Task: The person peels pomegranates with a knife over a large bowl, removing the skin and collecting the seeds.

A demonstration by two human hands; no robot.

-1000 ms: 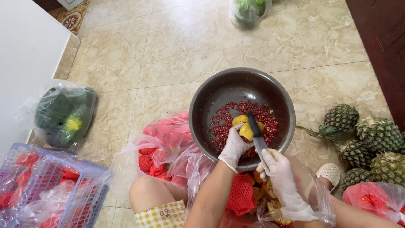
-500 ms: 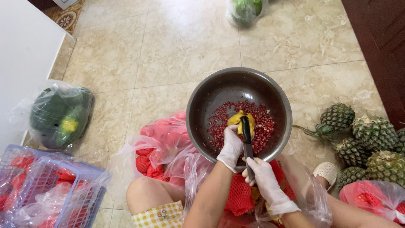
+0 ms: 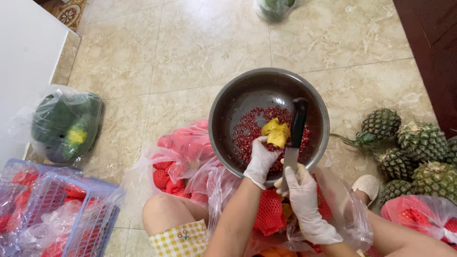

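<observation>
Gloved in white, the left hand [image 3: 261,162] is closed around a yellow piece of pomegranate rind [image 3: 275,133], holding it just above the red seeds [image 3: 250,131] that lie in the round steel bowl [image 3: 228,102]. Beside it the right hand [image 3: 301,186], also in a white glove, is clamped on a knife [image 3: 295,135] by the blade end, so that the black handle points up and away, just right of the rind.

The bowl stands on the beige tiled floor [image 3: 209,47]. Under both forearms lie clear plastic bags with red foam netting [image 3: 178,164]. To the right sit several pineapples [image 3: 409,147]; to the left are a bag of green fruit [image 3: 66,126] and a blue plastic basket [image 3: 71,214].
</observation>
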